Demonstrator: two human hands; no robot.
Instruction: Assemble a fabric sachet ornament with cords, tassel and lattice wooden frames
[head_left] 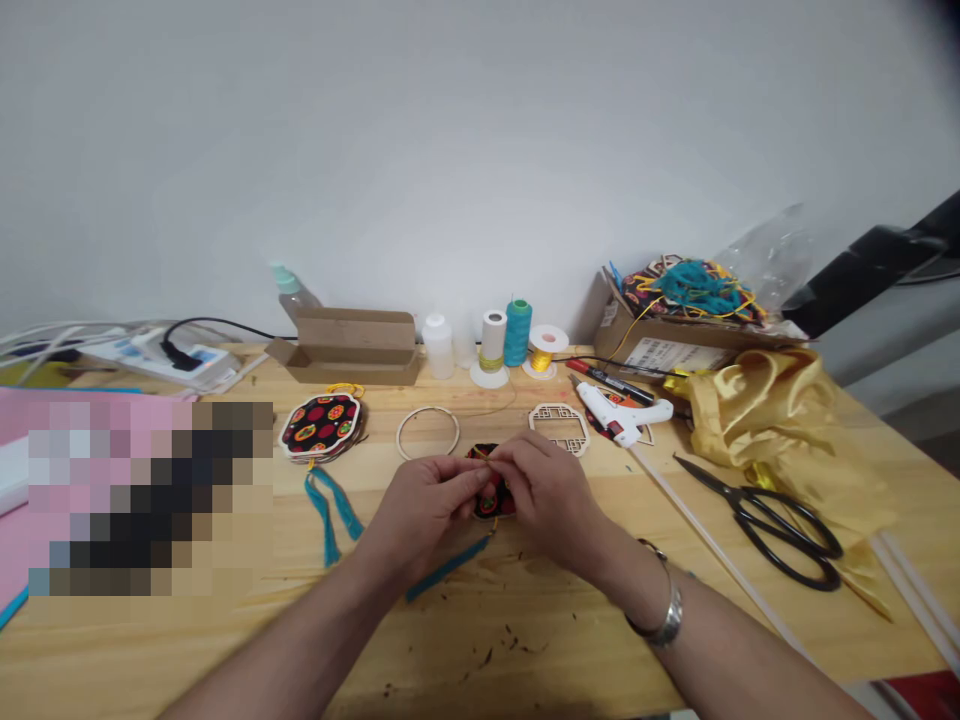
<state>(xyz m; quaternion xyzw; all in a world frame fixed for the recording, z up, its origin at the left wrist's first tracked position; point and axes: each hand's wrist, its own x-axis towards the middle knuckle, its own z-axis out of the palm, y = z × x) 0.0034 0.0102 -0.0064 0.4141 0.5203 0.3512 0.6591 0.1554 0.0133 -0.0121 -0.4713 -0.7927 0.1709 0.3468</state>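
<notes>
Black floral piece (489, 503), head view: sits between and partly under 2 hands, at wooden table (442, 680); resting or lifted, cannot tell. Left hand (439, 497) and right hand (553, 497) pinch narrowly, fingertips meeting, seemingly on thin yellow cord (480, 457). Teal tassel (450, 568) trails leftward. Risks: cord slipping if either pinch loosens; tassel snagging if left forearm (307, 640) sweeps across. Any knot hidden behind fingers.
</notes>
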